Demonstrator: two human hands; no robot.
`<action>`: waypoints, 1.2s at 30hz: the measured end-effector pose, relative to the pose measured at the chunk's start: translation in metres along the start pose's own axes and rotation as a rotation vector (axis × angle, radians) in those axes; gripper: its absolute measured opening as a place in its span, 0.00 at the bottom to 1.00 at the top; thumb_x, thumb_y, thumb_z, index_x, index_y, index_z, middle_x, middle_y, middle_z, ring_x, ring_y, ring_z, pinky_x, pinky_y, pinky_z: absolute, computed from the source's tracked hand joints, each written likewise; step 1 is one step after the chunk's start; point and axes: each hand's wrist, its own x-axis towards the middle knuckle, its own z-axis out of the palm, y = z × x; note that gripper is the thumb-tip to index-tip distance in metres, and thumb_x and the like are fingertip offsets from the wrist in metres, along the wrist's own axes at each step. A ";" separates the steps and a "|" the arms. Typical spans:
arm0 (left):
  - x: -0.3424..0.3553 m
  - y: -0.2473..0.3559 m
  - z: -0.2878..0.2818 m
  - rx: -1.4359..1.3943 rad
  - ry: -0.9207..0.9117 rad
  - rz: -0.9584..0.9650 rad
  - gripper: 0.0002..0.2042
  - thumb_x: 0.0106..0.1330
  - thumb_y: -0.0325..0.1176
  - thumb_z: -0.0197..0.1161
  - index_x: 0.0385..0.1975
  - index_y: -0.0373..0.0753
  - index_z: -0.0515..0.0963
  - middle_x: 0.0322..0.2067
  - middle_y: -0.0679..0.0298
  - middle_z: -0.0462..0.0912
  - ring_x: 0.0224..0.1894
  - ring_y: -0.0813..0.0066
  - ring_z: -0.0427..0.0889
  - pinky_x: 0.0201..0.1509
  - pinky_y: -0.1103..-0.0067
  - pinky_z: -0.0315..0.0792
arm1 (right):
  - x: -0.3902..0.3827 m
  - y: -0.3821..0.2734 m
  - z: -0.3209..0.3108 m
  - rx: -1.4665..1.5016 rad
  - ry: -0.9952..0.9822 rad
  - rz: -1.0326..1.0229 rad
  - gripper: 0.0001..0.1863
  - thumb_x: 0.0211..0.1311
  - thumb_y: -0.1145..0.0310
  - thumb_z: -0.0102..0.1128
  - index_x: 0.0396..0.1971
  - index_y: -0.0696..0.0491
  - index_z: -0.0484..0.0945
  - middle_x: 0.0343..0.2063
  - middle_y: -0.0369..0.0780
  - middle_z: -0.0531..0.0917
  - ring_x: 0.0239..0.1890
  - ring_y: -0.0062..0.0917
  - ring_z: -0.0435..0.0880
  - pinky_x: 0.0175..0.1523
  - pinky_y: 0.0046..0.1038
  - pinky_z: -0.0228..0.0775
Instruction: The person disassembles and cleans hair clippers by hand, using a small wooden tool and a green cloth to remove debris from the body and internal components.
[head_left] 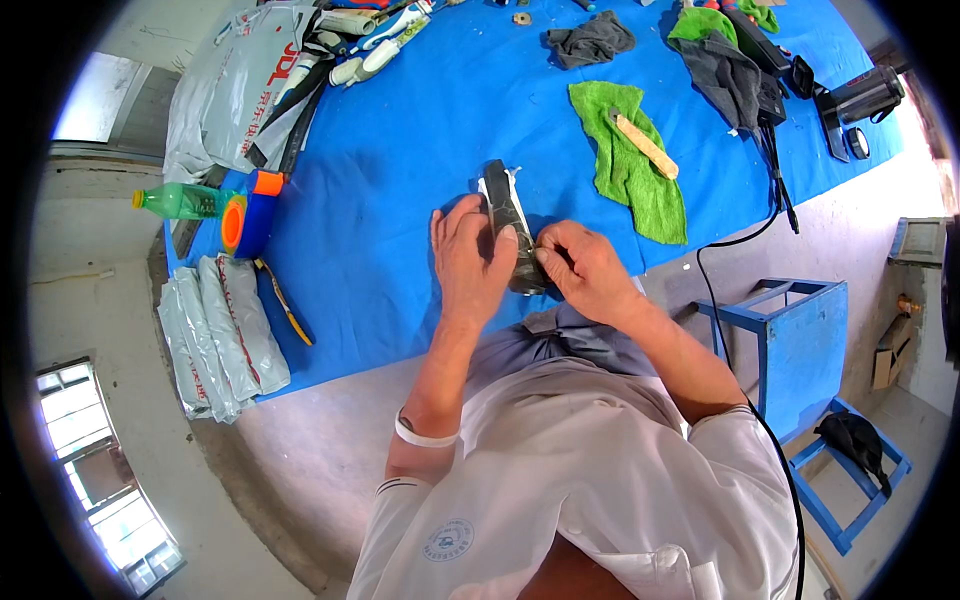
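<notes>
A long, narrow dark package (512, 205) with a white edge lies on the blue cloth in front of me; its kind is unclear. My left hand (466, 262) holds it from the left side, thumb laid over its top and fingers along its edge. At its lower right side, my right hand (588, 270) is closed in a pinch on its edge, thumb against forefinger. The lower end of the package looks shiny and reaches close to the table's front edge. Part of its left side is hidden by my left hand.
A green cloth (620, 150) with a wooden-handled tool (646, 146) lies to the right. Grey plastic parcels (225, 335), a blue-orange tape dispenser (258, 215) and a green bottle (185, 201) are at the left. A black cable (725, 350) hangs beside a blue stool (800, 350).
</notes>
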 end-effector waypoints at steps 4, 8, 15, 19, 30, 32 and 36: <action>0.000 -0.001 0.001 0.001 -0.006 -0.001 0.13 0.63 0.39 0.60 0.35 0.33 0.75 0.52 0.51 0.76 0.57 0.54 0.72 0.72 0.54 0.49 | -0.004 0.012 0.006 0.104 0.062 0.045 0.03 0.64 0.75 0.56 0.32 0.58 0.73 0.25 0.46 0.77 0.26 0.38 0.77 0.31 0.34 0.68; 0.000 -0.001 -0.001 0.014 -0.013 0.006 0.13 0.65 0.38 0.58 0.36 0.32 0.74 0.53 0.50 0.76 0.56 0.54 0.72 0.71 0.55 0.49 | -0.004 0.015 0.005 0.262 0.014 0.142 0.05 0.64 0.73 0.58 0.32 0.58 0.73 0.24 0.44 0.77 0.25 0.34 0.75 0.31 0.31 0.67; 0.000 -0.001 0.001 0.033 0.007 0.022 0.12 0.66 0.36 0.57 0.36 0.31 0.73 0.53 0.50 0.76 0.55 0.54 0.73 0.71 0.56 0.50 | 0.011 -0.007 -0.011 0.094 -0.168 0.077 0.09 0.64 0.70 0.63 0.31 0.58 0.73 0.25 0.39 0.74 0.24 0.23 0.71 0.29 0.27 0.65; 0.000 0.000 0.000 0.040 0.003 0.029 0.11 0.65 0.36 0.57 0.36 0.32 0.73 0.52 0.51 0.77 0.55 0.54 0.73 0.71 0.56 0.51 | 0.018 0.004 -0.011 -0.054 -0.160 -0.104 0.08 0.64 0.72 0.62 0.31 0.58 0.73 0.24 0.38 0.71 0.22 0.21 0.69 0.27 0.26 0.63; 0.000 0.000 0.000 0.032 -0.009 0.021 0.12 0.66 0.36 0.56 0.37 0.31 0.73 0.53 0.51 0.76 0.55 0.54 0.73 0.71 0.55 0.50 | 0.010 0.014 -0.001 0.265 -0.061 0.176 0.10 0.67 0.68 0.56 0.28 0.59 0.72 0.19 0.44 0.74 0.20 0.31 0.72 0.26 0.33 0.64; 0.000 0.000 0.000 0.031 -0.004 0.022 0.12 0.66 0.36 0.56 0.37 0.31 0.73 0.53 0.51 0.76 0.55 0.54 0.73 0.71 0.55 0.50 | 0.012 0.011 -0.002 0.319 -0.091 0.232 0.11 0.67 0.67 0.56 0.28 0.58 0.72 0.18 0.42 0.73 0.19 0.28 0.71 0.26 0.32 0.64; -0.001 -0.003 0.001 0.023 0.005 -0.008 0.13 0.63 0.37 0.60 0.37 0.33 0.75 0.52 0.53 0.76 0.57 0.55 0.72 0.72 0.56 0.49 | 0.026 -0.012 -0.014 0.097 -0.223 0.236 0.12 0.70 0.66 0.57 0.30 0.58 0.72 0.18 0.36 0.72 0.20 0.19 0.68 0.25 0.26 0.62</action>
